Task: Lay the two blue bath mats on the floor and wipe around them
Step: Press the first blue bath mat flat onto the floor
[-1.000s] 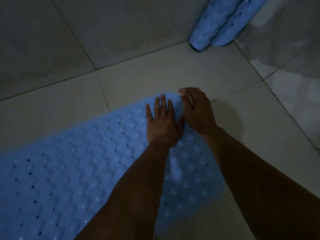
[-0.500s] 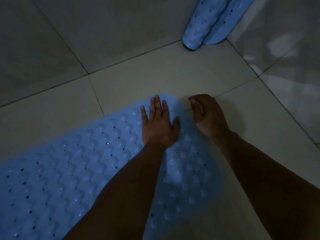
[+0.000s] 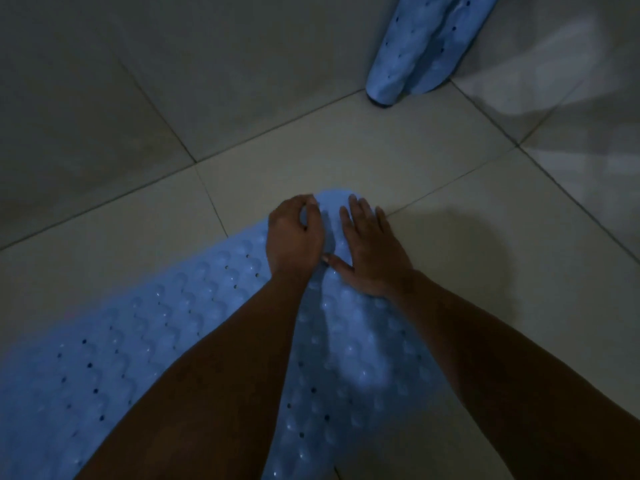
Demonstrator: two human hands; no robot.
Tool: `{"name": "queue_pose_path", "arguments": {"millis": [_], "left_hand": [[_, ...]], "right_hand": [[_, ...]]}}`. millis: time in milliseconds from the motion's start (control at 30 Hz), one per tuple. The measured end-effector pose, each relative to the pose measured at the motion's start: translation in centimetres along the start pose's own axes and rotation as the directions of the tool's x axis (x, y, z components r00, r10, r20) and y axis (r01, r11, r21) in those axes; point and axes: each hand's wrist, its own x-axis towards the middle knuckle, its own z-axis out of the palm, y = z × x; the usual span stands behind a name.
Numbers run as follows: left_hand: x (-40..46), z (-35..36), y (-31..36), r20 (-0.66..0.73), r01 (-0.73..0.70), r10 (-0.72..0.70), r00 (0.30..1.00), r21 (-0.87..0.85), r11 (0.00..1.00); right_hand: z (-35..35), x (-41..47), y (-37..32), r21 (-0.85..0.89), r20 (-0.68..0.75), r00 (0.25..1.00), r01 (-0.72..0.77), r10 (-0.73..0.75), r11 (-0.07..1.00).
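Note:
A blue bath mat (image 3: 156, 341) with bumps and small holes lies flat on the tiled floor, running from the lower left to the centre. At its rounded far end my left hand (image 3: 294, 237) curls its fingers round the mat's edge. Beside it, my right hand (image 3: 374, 254) presses flat on the mat with straight fingers. My forearms hide part of the mat's middle. A second blue bath mat (image 3: 412, 50) stands folded and upright in the far corner, apart from both hands.
Pale floor tiles (image 3: 346, 150) with dark grout lines surround the mat. Tiled walls (image 3: 104, 81) rise at the back and at the right (image 3: 571, 81), meeting in the corner where the folded mat leans. The light is dim.
My left hand went from lying flat to curling at the mat's far edge. My right hand came off the floor beside the mat and now presses flat on it.

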Motion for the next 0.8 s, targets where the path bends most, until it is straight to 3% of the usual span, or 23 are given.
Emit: {"name": "queue_pose_path", "arguments": {"millis": [300, 800], "left_hand": [[-1.9, -1.3, -3.8, 0.054, -0.24, 0.238, 0.97, 0.383, 0.892], [-2.8, -2.7, -4.2, 0.14, -0.291, 0.256, 0.957, 0.498, 0.817]], "right_hand": [[0.9, -1.0, -0.4, -0.031, -0.015, 1.0, -0.018, 0.018, 0.999], [0.6, -0.8, -0.5, -0.027, -0.033, 0.999, -0.029, 0.028, 0.999]]}}
